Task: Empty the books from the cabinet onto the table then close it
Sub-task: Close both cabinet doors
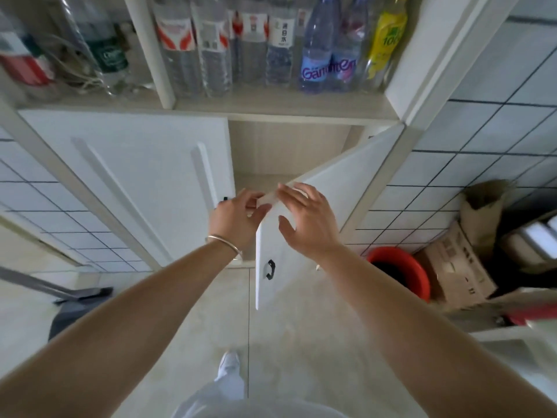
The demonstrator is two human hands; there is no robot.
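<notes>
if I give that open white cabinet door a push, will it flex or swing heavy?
The open door looks like a flat rigid panel, so it probably swings on its hinges rather than flexing. It seems thin, so likely light to move. The right hand lies flat on its smooth face, which may be slippery; the left hand holds the top edge.

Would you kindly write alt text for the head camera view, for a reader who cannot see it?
A person's two hands meet at the top edge of a half-open white cabinet door: the left hand curls its fingers at the edge, the right hand lies open on the door's face. The visible part of the compartment behind shows no books; plastic bottles line the shelf above.
</notes>
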